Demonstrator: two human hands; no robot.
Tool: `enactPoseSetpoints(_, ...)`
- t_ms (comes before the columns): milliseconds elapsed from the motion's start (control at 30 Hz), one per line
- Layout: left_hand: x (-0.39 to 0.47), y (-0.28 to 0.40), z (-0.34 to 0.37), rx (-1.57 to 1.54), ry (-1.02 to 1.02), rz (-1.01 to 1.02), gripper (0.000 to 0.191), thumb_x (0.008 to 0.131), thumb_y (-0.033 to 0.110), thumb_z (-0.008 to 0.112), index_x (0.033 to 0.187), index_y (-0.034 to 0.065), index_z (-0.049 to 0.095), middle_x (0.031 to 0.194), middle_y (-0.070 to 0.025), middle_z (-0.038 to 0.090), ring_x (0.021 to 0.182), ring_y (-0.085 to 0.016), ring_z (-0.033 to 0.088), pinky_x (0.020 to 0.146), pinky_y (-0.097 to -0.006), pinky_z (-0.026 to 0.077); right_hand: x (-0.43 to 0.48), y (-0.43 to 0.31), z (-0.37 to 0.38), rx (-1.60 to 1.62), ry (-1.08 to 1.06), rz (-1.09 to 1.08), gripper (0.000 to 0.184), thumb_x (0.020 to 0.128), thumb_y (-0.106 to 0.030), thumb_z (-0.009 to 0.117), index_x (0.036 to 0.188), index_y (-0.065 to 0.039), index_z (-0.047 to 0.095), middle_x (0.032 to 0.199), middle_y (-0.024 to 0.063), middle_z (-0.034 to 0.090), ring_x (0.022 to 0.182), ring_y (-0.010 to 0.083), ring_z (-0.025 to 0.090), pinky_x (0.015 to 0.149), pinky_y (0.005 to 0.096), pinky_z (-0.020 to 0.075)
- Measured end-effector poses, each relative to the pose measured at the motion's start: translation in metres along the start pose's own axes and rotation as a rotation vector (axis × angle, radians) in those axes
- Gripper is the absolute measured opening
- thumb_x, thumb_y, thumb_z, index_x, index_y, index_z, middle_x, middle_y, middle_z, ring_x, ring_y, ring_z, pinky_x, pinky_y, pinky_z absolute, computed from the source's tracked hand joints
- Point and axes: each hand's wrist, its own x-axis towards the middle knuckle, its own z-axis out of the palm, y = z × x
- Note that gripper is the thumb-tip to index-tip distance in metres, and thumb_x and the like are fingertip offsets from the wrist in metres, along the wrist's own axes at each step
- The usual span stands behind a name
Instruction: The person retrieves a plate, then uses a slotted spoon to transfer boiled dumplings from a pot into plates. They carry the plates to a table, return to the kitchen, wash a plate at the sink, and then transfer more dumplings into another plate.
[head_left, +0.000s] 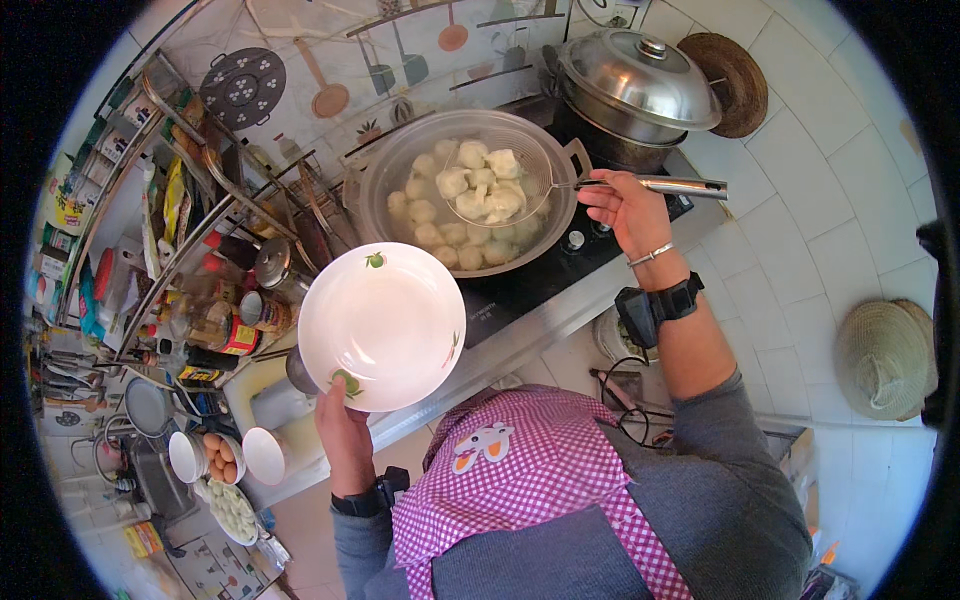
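Observation:
My right hand (619, 206) grips the metal handle of a wire strainer (536, 161). Several pale dumplings (499, 201) lie in the strainer, over the right part of a wide metal pan (375, 244). More dumplings (424, 212) sit in the cloudy liquid around and below it. A white bowl (382, 322) with green and red fruit decoration is held by its rim in my left hand (345, 435), thumb on the inside, fingers mostly hidden underneath. This bowl is empty and is in front of the pan, at its lower left.
A lidded steel pot (637, 86) stands behind right on the black stove (495, 304). Bottles and jars (225, 322) crowd the left rack. Lower left are a bowl of eggs (223, 457), a white bowl (264, 456) and a plate of uncooked-looking dumplings (232, 512).

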Motion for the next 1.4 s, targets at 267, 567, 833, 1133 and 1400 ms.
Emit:
enactPoseSetpoints(267,0.002,0.003,0.004,0.000,0.018,0.016,0.039,0.095,0.018,0.052,0.128,-0.0037,0.047,0.124,-0.0134,0.056,0.111,-0.023,0.059,0.091,-0.0376,0.052,0.003,0.007,-0.008,0.027,0.004,0.069,0.026,0.095,-0.020,0.054,0.103,0.003,0.061,0.091,0.0184,0.068,0.081,0.0260,0.070,0.063,0.0302,0.0579)
enactPoseSetpoints(567,0.001,0.006,0.008,-0.024,0.003,0.004,0.038,0.095,0.020,0.052,0.124,-0.0043,0.050,0.122,-0.0147,0.058,0.110,-0.026,0.060,0.091,-0.0413,0.053,-0.002,0.007,-0.013,-0.026,0.048,0.038,0.026,0.094,-0.020,0.056,0.103,0.003,0.062,0.092,0.0172,0.069,0.085,0.0256,0.070,0.065,0.0292,0.0568)
enactPoseSetpoints(833,0.012,0.006,0.029,-0.004,-0.044,-0.023,0.038,0.097,0.020,0.051,0.128,-0.0013,0.047,0.121,-0.0131,0.059,0.106,-0.024,0.063,0.085,-0.0386,0.055,-0.031,-0.020,0.008,-0.015,-0.064,-0.026,0.026,0.094,-0.019,0.055,0.105,0.004,0.062,0.090,0.0179,0.069,0.080,0.0259,0.070,0.064,0.0305,0.0573)
enactPoseSetpoints(1133,0.017,-0.011,0.055,-0.091,-0.172,-0.044,0.039,0.100,0.024,0.047,0.130,-0.0006,0.045,0.121,-0.0126,0.059,0.104,-0.024,0.064,0.083,-0.0384,0.055,-0.090,-0.018,0.070,-0.361,-0.150,-0.089,0.025,0.095,-0.015,0.053,0.106,0.005,0.061,0.088,0.0173,0.068,0.074,0.0238,0.070,0.065,0.0304,0.0580)
enactPoseSetpoints(1400,0.018,-0.021,0.056,-0.102,-0.223,-0.051,0.040,0.099,0.028,0.050,0.126,-0.0016,0.048,0.121,-0.0132,0.060,0.106,-0.025,0.064,0.087,-0.0396,0.056,-0.108,-0.022,0.083,-0.535,-0.227,-0.233,0.024,0.096,-0.011,0.049,0.108,0.006,0.061,0.088,0.0165,0.068,0.073,0.0218,0.070,0.067,0.0307,0.0565)
